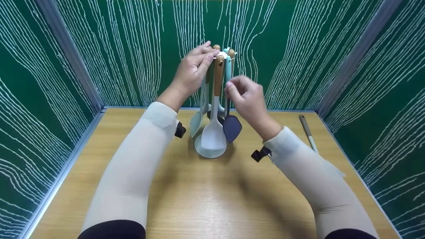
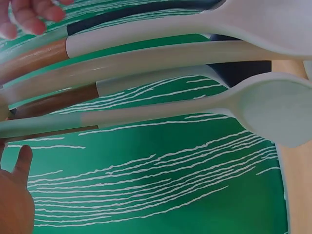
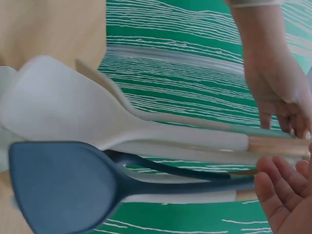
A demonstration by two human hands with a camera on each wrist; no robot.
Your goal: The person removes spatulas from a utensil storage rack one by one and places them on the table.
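Right of the rack (image 1: 210, 153) — taupe-handled utensil (image 1: 306, 128), partly behind right sleeve (image 1: 308, 172).

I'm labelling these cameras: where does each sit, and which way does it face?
Head: on the head, facing forward and down at the utensil stand and table; left hand, right hand and pale sleeves show.
Left wrist: on that wrist, facing the hanging utensils, sideways in the picture; left hand at lower left, right hand above.
Right wrist: on that wrist, facing them too; right hand at lower right, left hand above.
Shared: both wrist views show the white spatula.
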